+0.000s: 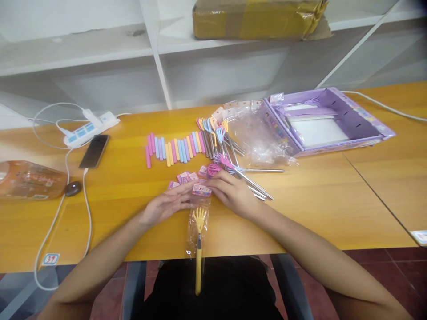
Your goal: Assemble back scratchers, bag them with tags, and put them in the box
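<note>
Yellow scratcher (pixel 199 266), bagged, lies nearward of the card (pixel 202 190), long axis toward the camera, right hand (pixel 235 190) fingers narrowed on the card's right edge, left hand (pixel 167 204) equally near its left, grip indeterminable.

A long table (pixel 316 222) with an orange-yellow, wood-grained top crosses the room, a dark seam (pixel 376 195) slanting over its right part and a small numbered label (pixel 51 259) stuck near its left front edge. Behind it stands a white shelving unit (pixel 156 58) with pale grey back panels (pixel 216 75), its long horizontal shelf (pixel 76 51) scuffed in places and bearing a taped cardboard box (pixel 256 18). Below, reddish tiles cover the floor (pixel 376 275), where dark grey bars (pixel 133 289) may be chair parts or table legs, under soft, fairly even light.
</note>
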`<state>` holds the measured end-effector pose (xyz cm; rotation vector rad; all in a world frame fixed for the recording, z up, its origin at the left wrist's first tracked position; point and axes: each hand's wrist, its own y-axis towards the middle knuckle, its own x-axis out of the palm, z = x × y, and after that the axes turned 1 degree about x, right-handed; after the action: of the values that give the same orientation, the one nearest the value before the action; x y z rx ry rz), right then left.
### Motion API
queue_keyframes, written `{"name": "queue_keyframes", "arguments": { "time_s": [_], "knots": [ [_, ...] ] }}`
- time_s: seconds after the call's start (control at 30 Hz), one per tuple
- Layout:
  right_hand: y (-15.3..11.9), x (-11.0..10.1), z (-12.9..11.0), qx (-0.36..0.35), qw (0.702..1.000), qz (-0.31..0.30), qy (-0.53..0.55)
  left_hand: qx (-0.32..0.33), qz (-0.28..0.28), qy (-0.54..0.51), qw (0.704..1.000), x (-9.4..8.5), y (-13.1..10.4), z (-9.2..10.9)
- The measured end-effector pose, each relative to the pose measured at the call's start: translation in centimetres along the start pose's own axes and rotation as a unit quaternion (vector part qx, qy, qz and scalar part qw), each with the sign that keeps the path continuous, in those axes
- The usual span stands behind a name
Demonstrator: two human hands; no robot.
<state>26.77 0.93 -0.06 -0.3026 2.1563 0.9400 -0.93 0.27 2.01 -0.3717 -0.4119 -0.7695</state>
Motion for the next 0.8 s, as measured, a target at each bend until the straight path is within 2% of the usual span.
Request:
{"name": "queue_keyframes", "arguments": {
  "time_s": [0.37,0.8],
  "knots": [
    [-0.26,0.01,-0.08,-0.014,0.998,-0.051,0.018,0.014,-0.021,-0.032,0.999,-0.08,0.02,-0.16],
    [0.12,-0.52,-0.55,-0.051,0.996,-0.048,0.057,0.035,-0.018,-0.040,0.998,0.11,0.02,-0.14]
  ]
}}
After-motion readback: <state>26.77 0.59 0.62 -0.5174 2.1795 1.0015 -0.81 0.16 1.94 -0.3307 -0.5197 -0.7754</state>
